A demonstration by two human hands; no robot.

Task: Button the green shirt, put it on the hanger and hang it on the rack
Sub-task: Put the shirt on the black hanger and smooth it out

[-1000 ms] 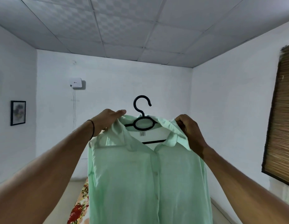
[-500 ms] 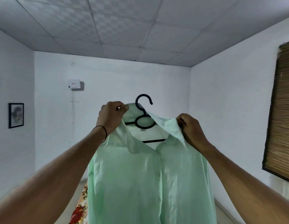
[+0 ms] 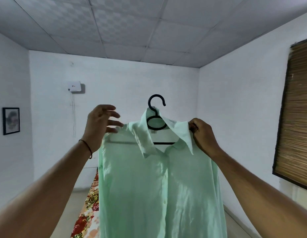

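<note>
Green shirt hangs in the air before us, draped on the black hanger, its front closed as far down as we can see; its shoulder line runs side to side between our two hands, and the body drops straight below. Our right hand grasps the shirt at its right shoulder end, fingers and thumb pinched on the cloth just beside the raised collar flap; we judge that this hand bears the weight, perhaps with the hanger's arm caught inside the pinch, though the cloth hides that. Our left hand holds nothing; its fingers are spread and loose, pointing right toward the left shoulder, the tips just beside it or grazing it, and blur keeps us from telling which. The hook stands upright above the collar, about midway between the hands, its opening facing right; the rack is out of view, so the hook's open side is what we must bring to the rail.
</note>
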